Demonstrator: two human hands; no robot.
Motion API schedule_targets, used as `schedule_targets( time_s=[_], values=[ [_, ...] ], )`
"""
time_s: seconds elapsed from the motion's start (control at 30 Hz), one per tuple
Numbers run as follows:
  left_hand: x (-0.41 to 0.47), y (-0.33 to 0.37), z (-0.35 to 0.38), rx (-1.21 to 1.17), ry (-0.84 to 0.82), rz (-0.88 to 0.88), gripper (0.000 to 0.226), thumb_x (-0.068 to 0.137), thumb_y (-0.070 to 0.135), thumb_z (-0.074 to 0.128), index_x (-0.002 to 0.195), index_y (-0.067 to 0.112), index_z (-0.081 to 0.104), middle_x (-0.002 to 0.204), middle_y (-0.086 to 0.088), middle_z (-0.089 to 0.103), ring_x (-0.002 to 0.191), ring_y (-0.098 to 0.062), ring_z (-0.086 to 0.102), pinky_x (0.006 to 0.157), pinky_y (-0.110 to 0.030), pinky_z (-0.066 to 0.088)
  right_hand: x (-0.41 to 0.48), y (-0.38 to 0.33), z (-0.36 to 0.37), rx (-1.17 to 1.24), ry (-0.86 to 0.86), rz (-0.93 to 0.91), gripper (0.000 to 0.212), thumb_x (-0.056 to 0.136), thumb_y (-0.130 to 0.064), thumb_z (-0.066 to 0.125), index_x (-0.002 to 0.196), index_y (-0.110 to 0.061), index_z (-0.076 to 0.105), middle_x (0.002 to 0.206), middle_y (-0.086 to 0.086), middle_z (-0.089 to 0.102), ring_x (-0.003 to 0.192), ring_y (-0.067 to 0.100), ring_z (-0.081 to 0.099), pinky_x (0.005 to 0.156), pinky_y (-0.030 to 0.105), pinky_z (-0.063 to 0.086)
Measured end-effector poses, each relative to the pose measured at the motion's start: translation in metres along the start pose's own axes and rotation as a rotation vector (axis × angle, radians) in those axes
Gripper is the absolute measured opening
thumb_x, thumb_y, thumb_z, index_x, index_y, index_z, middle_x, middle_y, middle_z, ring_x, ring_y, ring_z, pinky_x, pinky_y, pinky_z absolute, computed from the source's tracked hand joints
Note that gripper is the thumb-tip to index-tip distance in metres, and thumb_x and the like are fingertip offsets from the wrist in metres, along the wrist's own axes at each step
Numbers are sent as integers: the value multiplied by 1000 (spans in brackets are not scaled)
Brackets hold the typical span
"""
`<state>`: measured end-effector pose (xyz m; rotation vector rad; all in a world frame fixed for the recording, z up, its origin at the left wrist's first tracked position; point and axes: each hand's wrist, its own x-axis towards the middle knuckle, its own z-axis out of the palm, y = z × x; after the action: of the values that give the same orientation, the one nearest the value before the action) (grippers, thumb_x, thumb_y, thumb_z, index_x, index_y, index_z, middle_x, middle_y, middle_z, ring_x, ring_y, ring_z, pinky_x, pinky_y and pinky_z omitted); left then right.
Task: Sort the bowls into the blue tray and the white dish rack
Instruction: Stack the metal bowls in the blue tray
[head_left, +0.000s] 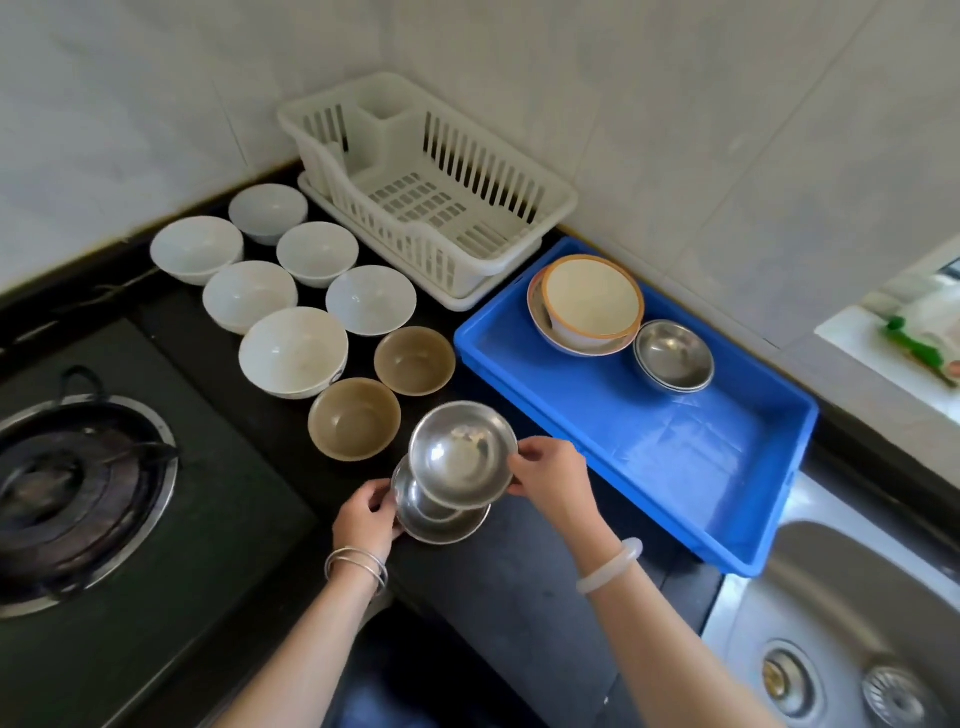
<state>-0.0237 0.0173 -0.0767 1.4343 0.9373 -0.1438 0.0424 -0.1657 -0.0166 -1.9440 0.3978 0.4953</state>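
1. Right hand (550, 475): fingers pinched on the right rim of a lifted steel bowl (461, 453), thumb on the upper edge; bowl round, shallow, polished, tilted toward the camera above the stack.
2. Left hand (366, 519): fingertips curled against the left rim of the steel bowl stack (441, 522), steadying it on the dark countertop (519, 587); count of bowls in the stack cannot be told.
3. Wrists: thin metal bangles (357, 564) on the left, pale smooth bangle (610, 566) on the right.
4. Blue tray (597, 431): rectangular, glossy plastic, raised rim, floor mostly bare. Contents at the far end: cream bowl with orange rim (592, 301) nested tilted in a wider orange-rimmed bowl (537, 317); just beside, nested steel bowls (674, 356), touching or nearly so.
5. White dish rack (431, 192): slotted plastic walls, perforated floor, cutlery compartment at the far left corner, seated on a matching drip tray; nothing inside.
6. Left of the rack, on the countertop: six white bowls (293, 351), smooth, glazed, deep and round, upright, closely grouped, the nearest one largest.
7. Between the white group and the hands: two brown bowls (414, 359), matte, tan-rimmed, upright, near each other.
8. Gas burner (67, 499): black ringed cap with steel surround, far left.
9. Stainless sink (841, 623): brushed metal, lower right, tray corner overlapping its edge.
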Motion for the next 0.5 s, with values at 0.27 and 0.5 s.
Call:
schedule_targets(
  time_s=[0.27, 0.5],
  values=[
    [-1, 3, 4, -87, -54, -67, 14, 91, 18, 53, 94, 10, 64, 87, -7, 62, 85, -21, 59, 73, -34, 52, -10, 17, 16, -267, 8, -10, 5, 85, -15, 63, 82, -19, 64, 75, 1, 68, 64, 10, 69, 53, 16, 49],
    [1, 2, 3, 0, -82, -27, 26, 88, 3, 54, 113, 3, 61, 103, -15, 63, 91, -25, 60, 79, -35, 52, -4, 27, 21, -297, 36, -17, 10, 83, -17, 62, 91, -22, 58, 84, -1, 64, 73, 19, 68, 68, 31, 58]
  ],
)
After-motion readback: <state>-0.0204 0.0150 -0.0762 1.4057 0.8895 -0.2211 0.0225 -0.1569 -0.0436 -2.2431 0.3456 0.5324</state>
